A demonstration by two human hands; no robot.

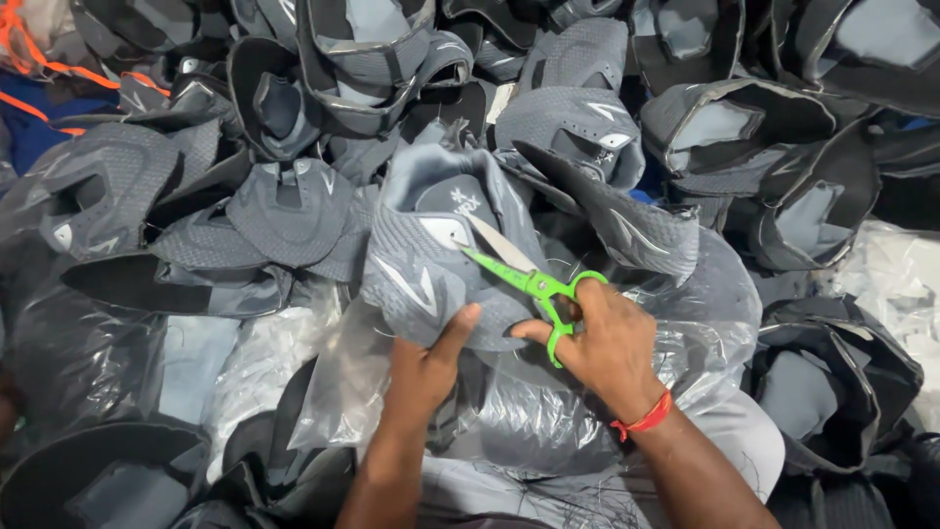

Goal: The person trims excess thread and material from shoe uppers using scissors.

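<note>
Trimming grey shoe upper (431, 264): right hand (612, 343) clamped on green scissors (534, 284), left hand (426, 367) pinching it; heap of uppers (294, 206) left.

Both forearms are bare, with no sleeves in sight. The right hand (609, 338) has a red thread band tied around its wrist, knotted at the side. The left hand (428, 367) wears nothing at all.
</note>
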